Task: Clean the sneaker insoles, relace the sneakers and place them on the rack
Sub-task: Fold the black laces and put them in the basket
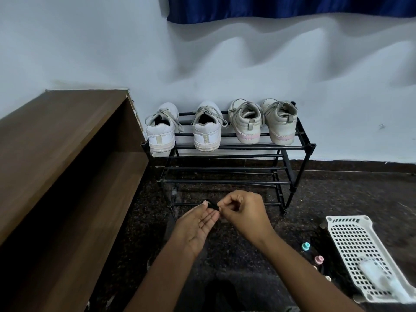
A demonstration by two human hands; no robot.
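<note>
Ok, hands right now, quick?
Left hand: fingers straight, thumb touching small dark strip; grip cannot be told.
Right hand: pinching that strip.

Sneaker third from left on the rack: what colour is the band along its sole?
Pale pink, on an off-white sneaker. The head view shows it at the heel.
</note>
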